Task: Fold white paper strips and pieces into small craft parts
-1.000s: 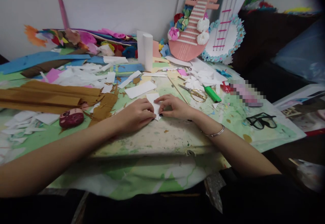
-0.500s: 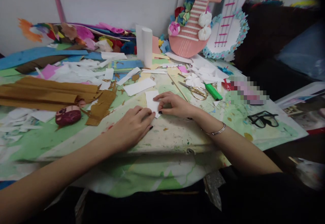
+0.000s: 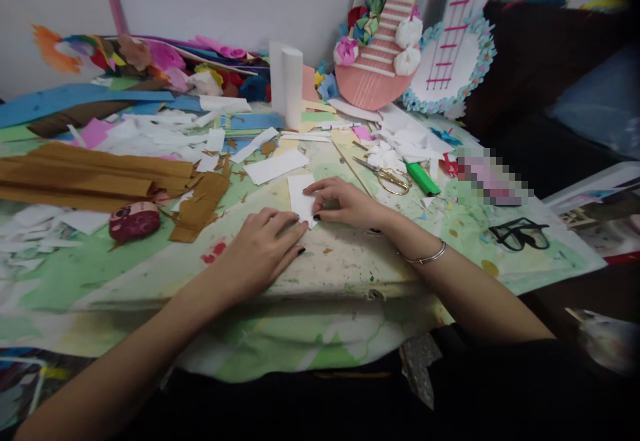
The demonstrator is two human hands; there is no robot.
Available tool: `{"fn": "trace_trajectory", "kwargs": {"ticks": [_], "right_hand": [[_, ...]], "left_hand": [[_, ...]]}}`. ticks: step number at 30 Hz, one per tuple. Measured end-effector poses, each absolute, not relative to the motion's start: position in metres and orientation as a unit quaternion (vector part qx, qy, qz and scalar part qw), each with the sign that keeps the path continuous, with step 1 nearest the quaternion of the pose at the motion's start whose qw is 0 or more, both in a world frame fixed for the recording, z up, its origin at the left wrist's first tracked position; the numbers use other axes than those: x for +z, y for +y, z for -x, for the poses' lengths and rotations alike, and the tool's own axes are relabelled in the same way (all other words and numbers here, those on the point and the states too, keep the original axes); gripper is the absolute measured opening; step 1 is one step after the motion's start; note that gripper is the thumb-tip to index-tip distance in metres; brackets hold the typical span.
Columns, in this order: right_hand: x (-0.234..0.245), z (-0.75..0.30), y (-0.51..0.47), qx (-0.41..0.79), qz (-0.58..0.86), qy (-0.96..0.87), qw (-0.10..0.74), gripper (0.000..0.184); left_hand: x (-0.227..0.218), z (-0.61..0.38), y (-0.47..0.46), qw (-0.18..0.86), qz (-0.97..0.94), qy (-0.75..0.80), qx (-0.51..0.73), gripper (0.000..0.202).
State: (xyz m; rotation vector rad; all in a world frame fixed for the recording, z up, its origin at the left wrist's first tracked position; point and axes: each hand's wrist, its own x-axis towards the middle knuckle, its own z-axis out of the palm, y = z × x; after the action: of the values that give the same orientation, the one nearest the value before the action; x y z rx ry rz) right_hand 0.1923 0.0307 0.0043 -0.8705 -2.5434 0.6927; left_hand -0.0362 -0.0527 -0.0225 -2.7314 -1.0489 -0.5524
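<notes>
A small white paper lies flat on the counter, between the left grip and the right grip. The left grip is released: its fingers are softly bent, two tips touch the lower left edge of the paper, and the thumb stays apart from it. The right grip touches the right part of the paper with forefinger and thumb, whose tips stand apart from each other — if they are really pinching it, I cannot tell. The upper end of the paper remains uncovered.

Just beyond this end lies a white strip, and to its right a thin stick and scissors. On the left, the brown paper and a dark red object occupy the place. The most free room is on the near side — from both grips to the front edge of the counter. Further right lie black-framed glasses.
</notes>
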Motion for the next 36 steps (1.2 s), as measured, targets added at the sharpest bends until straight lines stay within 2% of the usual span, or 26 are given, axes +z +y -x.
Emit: {"fn": "trace_trajectory", "kwargs": {"ticks": [11,28,36], "right_hand": [[0.0040,-0.1918,0.0304,0.238,0.304,-0.904,0.183,0.005],[0.0027,-0.1906,0.0295,0.209,0.297,-0.911,0.193,0.007],[0.0006,-0.1916,0.0298,0.213,0.299,-0.910,0.195,0.006]], "left_hand": [[-0.0232,0.0365,-0.0541,0.078,0.918,-0.343,-0.186,0.037],[-0.0253,0.0348,-0.0553,0.125,0.922,-0.319,-0.182,0.036],[-0.0232,0.0349,-0.0556,0.096,0.921,-0.335,-0.177,0.034]]}}
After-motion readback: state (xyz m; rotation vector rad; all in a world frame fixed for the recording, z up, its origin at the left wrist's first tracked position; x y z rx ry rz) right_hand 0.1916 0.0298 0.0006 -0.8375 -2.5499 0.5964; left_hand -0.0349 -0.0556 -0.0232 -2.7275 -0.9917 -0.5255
